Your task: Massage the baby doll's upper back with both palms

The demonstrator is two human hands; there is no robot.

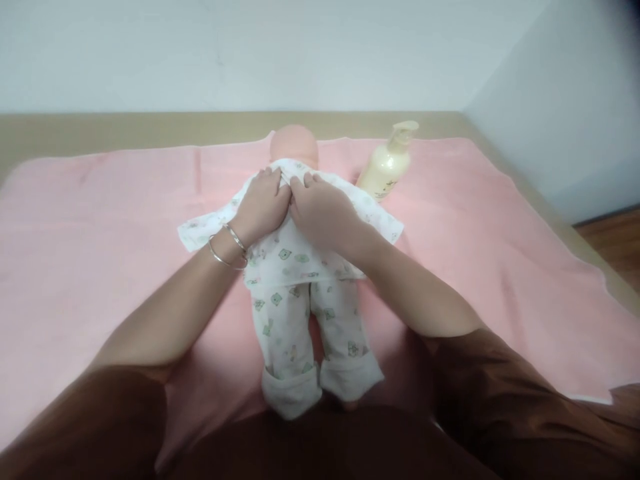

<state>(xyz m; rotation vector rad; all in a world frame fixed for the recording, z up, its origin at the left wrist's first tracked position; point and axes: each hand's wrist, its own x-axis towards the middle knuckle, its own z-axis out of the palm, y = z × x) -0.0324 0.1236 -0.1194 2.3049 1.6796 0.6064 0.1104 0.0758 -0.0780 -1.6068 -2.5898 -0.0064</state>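
Note:
A baby doll lies on a pink blanket, its head toward the wall and its feet toward me. It wears a white printed shirt with the sleeves spread out, and matching trousers with turned-up cuffs. My left hand, with silver bangles at the wrist, is closed on the shirt near the neck. Right beside it, my right hand pinches the shirt at the middle of the chest. The fingertips of both hands nearly meet there. Whatever fastening lies under them is hidden.
The pink blanket covers most of the tan surface. A pale yellow pump bottle leans beside the doll's right-hand sleeve in view. White walls rise behind and at the right, with wooden floor at the far right.

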